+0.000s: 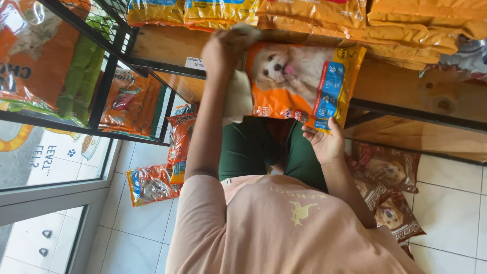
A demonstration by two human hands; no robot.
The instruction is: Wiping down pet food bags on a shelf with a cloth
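An orange pet-food bag (304,83) with a picture of a pale dog is held up in front of a wooden shelf (421,94). My right hand (324,144) grips the bag's lower edge. My left hand (223,50) is raised at the bag's left edge and is closed on a white cloth (238,99), which hangs down beside the bag and presses against it. Below the bag are my green trousers (253,147) and my pink shirt (284,228).
Yellow bags (406,25) lie stacked on the wooden shelf. At the left, a black metal rack (109,76) holds orange and green bags. Orange bags (152,182) and brown bags (388,167) lie on the white tiled floor (451,213). A glass door (50,167) is at far left.
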